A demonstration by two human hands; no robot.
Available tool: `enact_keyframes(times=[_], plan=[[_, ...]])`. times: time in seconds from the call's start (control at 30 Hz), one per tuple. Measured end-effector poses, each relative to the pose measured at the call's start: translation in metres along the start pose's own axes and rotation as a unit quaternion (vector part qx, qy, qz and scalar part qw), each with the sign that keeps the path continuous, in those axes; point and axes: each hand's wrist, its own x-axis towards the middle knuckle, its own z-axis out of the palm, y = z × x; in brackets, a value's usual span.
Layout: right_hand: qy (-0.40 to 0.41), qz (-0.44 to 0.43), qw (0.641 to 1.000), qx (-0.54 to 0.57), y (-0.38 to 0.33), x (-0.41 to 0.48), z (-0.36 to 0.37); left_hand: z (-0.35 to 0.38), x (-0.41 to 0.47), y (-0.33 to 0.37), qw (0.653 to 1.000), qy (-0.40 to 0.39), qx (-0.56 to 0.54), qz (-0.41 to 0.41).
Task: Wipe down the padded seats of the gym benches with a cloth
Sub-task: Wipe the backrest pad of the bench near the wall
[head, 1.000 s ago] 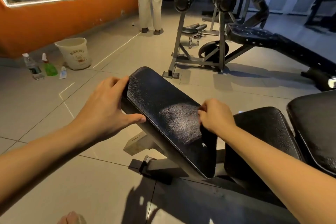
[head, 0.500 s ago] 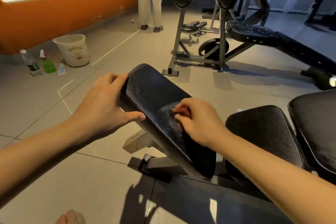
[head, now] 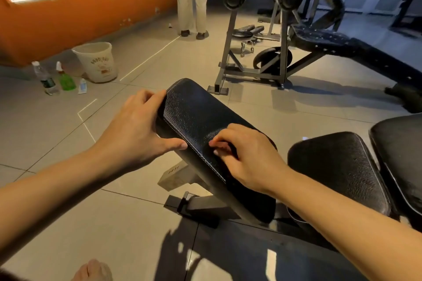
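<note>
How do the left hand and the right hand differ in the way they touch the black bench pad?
The left hand grips the bench pad at its left edge, thumb stretched out; the right hand rests on the pad's top face. The left fingers wrap round the edge; the right fingers are curled in, and whether they hold a cloth cannot be told. Both touch the same pad.

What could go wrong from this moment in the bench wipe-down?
The left hand grips the tilted pad by one edge only; a slip could let the pad shift. No cloth can be made out under the curled fingers of the right hand, so the wipe may cover little of the pad.
</note>
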Motion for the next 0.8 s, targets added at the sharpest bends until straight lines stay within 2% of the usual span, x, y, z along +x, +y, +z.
enact_keyframes(times=[0.07,0.13,0.2,0.23,0.3,0.4,0.47,0.5,0.57,0.63,0.67,0.73,0.8], plan=[[0.007,-0.014,1.0,-0.007,0.008,-0.001,0.003,0.0,0.001,0.0,1.0,0.0,0.004,-0.004],[0.045,0.096,0.994,-0.03,0.042,0.003,0.005,0.0,0.0,0.002,1.0,0.002,0.004,-0.008],[0.052,0.237,0.968,-0.06,0.072,0.006,0.004,0.001,-0.002,0.003,1.0,0.002,0.007,-0.007],[0.053,0.268,0.96,-0.066,0.078,0.006,0.004,0.001,-0.003,0.003,1.0,0.001,0.013,-0.005],[0.051,0.248,0.966,-0.056,0.066,0.008,0.005,0.0,-0.003,0.005,0.998,0.004,0.057,0.005],[0.031,0.092,0.994,0.042,0.018,0.005,0.004,-0.003,-0.002,0.012,0.984,0.013,0.172,0.053],[0.008,0.041,0.998,0.042,0.007,0.002,0.006,0.0,-0.004,0.017,0.971,0.003,0.219,0.098],[0.012,0.059,0.998,0.027,0.015,0.002,0.005,0.003,-0.005,0.019,0.963,-0.003,0.238,0.123],[0.008,0.161,0.987,-0.02,0.046,0.001,0.0,0.011,-0.007,0.019,0.953,-0.011,0.258,0.159],[-0.016,0.259,0.964,-0.059,0.071,-0.004,-0.008,0.015,-0.007,0.017,0.951,-0.017,0.259,0.17],[-0.017,0.274,0.959,-0.063,0.074,-0.007,-0.01,0.016,-0.007,0.017,0.95,-0.017,0.259,0.174],[-0.015,0.236,0.97,-0.056,0.058,-0.01,-0.01,0.017,-0.006,0.018,0.947,-0.01,0.262,0.183],[-0.02,0.139,0.99,0.009,0.026,-0.014,-0.006,0.017,-0.006,0.018,0.945,-0.005,0.267,0.188]])
